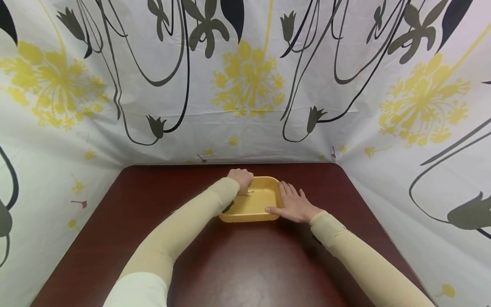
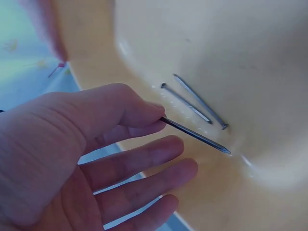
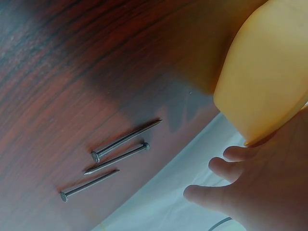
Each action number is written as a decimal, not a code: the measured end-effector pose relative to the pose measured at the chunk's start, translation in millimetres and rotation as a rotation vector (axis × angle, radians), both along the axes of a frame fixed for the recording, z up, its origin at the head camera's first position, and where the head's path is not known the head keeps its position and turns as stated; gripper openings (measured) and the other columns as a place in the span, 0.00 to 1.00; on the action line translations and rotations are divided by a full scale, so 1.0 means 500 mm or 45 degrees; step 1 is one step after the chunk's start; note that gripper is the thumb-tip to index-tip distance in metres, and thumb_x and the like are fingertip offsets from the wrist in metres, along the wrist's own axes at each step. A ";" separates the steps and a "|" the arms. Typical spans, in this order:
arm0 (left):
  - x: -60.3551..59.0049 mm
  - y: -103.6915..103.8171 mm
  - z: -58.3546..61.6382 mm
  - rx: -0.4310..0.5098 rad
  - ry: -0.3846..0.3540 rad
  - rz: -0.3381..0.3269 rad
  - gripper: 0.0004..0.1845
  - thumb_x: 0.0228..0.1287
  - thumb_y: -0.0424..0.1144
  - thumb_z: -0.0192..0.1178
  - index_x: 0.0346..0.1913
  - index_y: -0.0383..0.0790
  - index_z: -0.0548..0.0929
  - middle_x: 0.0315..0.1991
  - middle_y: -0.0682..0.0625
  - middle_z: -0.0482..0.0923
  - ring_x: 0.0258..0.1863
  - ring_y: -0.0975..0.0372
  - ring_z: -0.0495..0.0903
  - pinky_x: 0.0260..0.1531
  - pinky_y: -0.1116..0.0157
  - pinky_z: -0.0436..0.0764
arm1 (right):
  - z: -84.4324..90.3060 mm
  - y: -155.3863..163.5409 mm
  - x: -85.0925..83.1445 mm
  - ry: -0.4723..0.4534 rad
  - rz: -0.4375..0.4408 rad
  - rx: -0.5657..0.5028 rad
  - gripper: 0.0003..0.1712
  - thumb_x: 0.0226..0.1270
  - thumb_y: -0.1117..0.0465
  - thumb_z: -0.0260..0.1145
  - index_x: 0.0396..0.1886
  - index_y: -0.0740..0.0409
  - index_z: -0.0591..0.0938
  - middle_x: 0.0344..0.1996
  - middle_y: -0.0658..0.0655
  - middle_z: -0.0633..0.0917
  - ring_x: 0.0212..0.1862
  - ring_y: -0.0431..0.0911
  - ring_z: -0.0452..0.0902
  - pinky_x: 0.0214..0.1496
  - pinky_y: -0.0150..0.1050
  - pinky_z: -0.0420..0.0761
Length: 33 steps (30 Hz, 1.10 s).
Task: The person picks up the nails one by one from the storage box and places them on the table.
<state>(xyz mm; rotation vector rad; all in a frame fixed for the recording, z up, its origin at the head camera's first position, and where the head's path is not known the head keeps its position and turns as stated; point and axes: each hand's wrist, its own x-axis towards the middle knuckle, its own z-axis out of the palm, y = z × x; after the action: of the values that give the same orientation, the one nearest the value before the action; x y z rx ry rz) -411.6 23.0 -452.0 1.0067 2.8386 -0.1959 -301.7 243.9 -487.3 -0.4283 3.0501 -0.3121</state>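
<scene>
My left hand [image 1: 241, 179] is over the left part of a yellow tray [image 1: 249, 218]. In the left wrist view its thumb and index finger pinch a steel nail [image 2: 197, 135], tip pointing down toward the tray floor, while the other fingers are spread. Two more nails, one [image 2: 186, 103] beside another [image 2: 199, 100], lie on the tray floor close to the held one. Against the tray's right side rests my right hand [image 1: 295, 204], fingers extended and thumb over the rim. The right wrist view shows that hand [image 3: 260, 187] touching the tray's outer wall [image 3: 269, 67].
Three loose nails [image 3: 127, 139] lie on the dark wooden table [image 3: 72, 96] outside the tray in the right wrist view. A white patterned cloth [image 1: 245, 140] hangs behind the table's far edge and along both sides.
</scene>
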 end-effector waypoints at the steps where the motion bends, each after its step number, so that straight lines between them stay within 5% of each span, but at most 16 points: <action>1: 0.003 -0.001 0.005 0.008 -0.001 -0.008 0.16 0.61 0.47 0.72 0.23 0.50 0.75 0.20 0.58 0.72 0.21 0.64 0.70 0.24 0.62 0.75 | -0.001 0.000 0.000 -0.002 -0.001 -0.002 0.71 0.57 0.14 0.47 0.81 0.65 0.47 0.79 0.67 0.51 0.78 0.63 0.47 0.70 0.72 0.50; 8: 0.030 -0.012 0.037 0.072 0.007 -0.068 0.24 0.60 0.34 0.66 0.14 0.50 0.64 0.11 0.57 0.54 0.15 0.65 0.53 0.17 0.65 0.61 | -0.003 0.002 0.000 -0.015 -0.006 -0.005 0.69 0.59 0.17 0.50 0.81 0.64 0.45 0.79 0.66 0.50 0.78 0.63 0.46 0.70 0.72 0.48; 14: 0.053 -0.027 0.059 0.140 0.054 -0.121 0.22 0.57 0.29 0.62 0.13 0.51 0.66 0.14 0.58 0.59 0.18 0.65 0.56 0.20 0.65 0.62 | -0.006 0.006 -0.003 -0.014 -0.006 0.003 0.72 0.57 0.14 0.46 0.81 0.64 0.44 0.79 0.66 0.50 0.78 0.62 0.45 0.71 0.71 0.48; 23: 0.093 -0.066 0.068 0.101 0.190 -0.154 0.12 0.71 0.38 0.61 0.28 0.56 0.81 0.52 0.51 0.75 0.52 0.52 0.71 0.54 0.48 0.70 | -0.011 0.003 -0.006 0.027 -0.008 -0.003 0.70 0.58 0.16 0.49 0.81 0.66 0.47 0.79 0.66 0.51 0.78 0.63 0.47 0.69 0.73 0.49; 27: 0.100 -0.083 0.065 0.099 0.199 -0.143 0.09 0.73 0.39 0.59 0.35 0.55 0.84 0.70 0.46 0.66 0.70 0.46 0.62 0.67 0.37 0.59 | -0.009 0.002 -0.004 0.022 -0.009 -0.027 0.69 0.59 0.18 0.52 0.81 0.65 0.47 0.79 0.66 0.52 0.78 0.63 0.47 0.70 0.72 0.49; 33: 0.100 -0.115 0.065 0.087 0.214 -0.134 0.10 0.72 0.38 0.59 0.49 0.56 0.85 0.75 0.44 0.59 0.75 0.42 0.54 0.68 0.33 0.51 | -0.010 0.001 -0.001 0.019 -0.009 -0.038 0.70 0.59 0.17 0.51 0.81 0.65 0.46 0.79 0.67 0.52 0.78 0.63 0.47 0.69 0.73 0.49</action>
<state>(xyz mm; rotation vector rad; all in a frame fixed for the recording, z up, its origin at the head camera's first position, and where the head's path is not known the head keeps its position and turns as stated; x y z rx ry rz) -361.5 -34.5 -419.6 1.2089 2.9623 -0.2043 -302.2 244.6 -492.2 -0.4236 3.0654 -0.3568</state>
